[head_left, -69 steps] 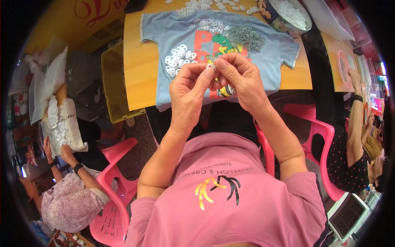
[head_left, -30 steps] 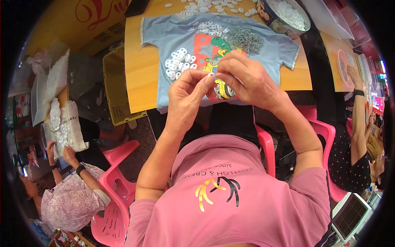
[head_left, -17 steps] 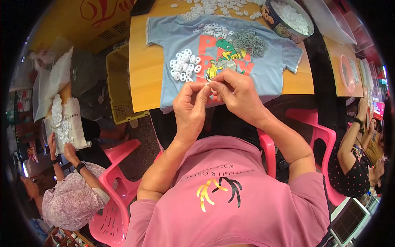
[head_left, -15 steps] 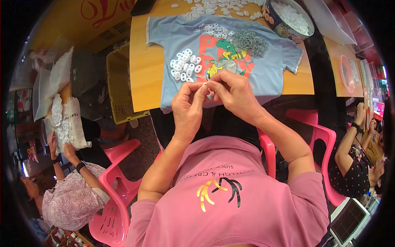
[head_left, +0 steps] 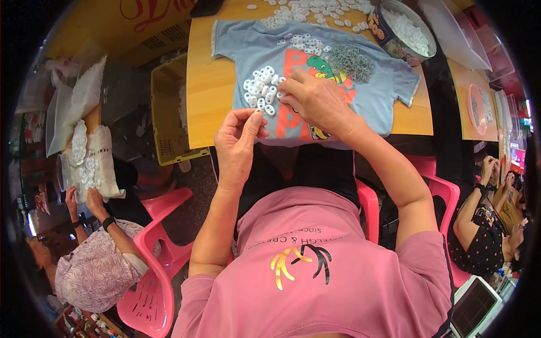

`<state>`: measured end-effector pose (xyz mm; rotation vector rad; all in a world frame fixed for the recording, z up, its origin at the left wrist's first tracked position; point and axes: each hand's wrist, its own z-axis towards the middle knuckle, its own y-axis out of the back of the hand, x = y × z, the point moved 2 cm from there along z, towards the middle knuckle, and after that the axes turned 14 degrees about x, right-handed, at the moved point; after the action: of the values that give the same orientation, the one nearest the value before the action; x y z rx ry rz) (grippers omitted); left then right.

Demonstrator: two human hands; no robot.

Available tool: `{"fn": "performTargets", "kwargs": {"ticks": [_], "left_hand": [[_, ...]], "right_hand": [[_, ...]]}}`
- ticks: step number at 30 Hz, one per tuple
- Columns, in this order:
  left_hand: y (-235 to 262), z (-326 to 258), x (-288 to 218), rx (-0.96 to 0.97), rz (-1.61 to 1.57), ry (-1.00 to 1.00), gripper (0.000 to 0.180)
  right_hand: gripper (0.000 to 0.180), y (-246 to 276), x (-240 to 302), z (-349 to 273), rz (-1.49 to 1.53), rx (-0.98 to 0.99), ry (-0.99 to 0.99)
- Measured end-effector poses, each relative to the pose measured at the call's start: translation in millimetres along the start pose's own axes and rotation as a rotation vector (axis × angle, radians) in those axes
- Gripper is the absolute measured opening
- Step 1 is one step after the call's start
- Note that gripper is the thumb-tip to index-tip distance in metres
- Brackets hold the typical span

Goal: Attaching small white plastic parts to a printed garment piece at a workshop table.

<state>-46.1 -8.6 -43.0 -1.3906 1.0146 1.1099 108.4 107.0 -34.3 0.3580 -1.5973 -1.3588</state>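
A light blue T-shirt with a red and green print lies flat on the wooden table. On it sit a cluster of small white plastic pieces and a heap of small grey metal parts. My left hand is raised at the table's near edge, thumb and fingers pinched on one small white piece. My right hand lies on the shirt, fingertips bent down onto the right side of the white cluster. Whether it has a piece is hidden under the fingers.
A round tin full of white pieces stands at the back right, with more pieces scattered behind the shirt. A yellow crate sits left of the table. Pink chairs and two other seated people flank me.
My hands were together near the shirt's lower edge. My right hand has since reached forward onto the white cluster, while the left stays back with its piece.
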Motion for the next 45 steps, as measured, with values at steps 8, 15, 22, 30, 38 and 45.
{"fn": "performTargets", "kwargs": {"ticks": [8, 15, 22, 30, 38, 45], "left_hand": [[-6.7, 5.9, -1.9, 0.019, -0.053, -0.013, 0.014], [-32.4, 15.6, -2.0, 0.112, -0.217, -0.141, 0.017], [-41.6, 15.9, -5.8, 0.138, -0.282, -0.128, 0.017], [-45.1, 16.6, -9.0, 0.12, -0.251, -0.03, 0.017], [-52.0, 19.5, -13.3, 0.13, -0.198, -0.004, 0.018], [-52.8, 18.6, -13.7, 0.105, -0.188, 0.002, 0.018]], "right_hand": [[0.022, 12.8, -3.4, -10.0, 0.554, 0.041, -0.218], [0.015, 12.9, 13.4, -27.3, 0.858, -0.068, -0.223], [0.019, 16.8, 18.6, -34.8, 0.877, -0.271, -0.047], [0.024, 32.3, 16.7, -40.8, 1.336, -0.161, -0.17], [0.025, 32.2, 22.6, -39.3, 1.305, -0.173, -0.145], [0.024, 30.4, 20.3, -40.0, 1.258, -0.203, -0.146]]}}
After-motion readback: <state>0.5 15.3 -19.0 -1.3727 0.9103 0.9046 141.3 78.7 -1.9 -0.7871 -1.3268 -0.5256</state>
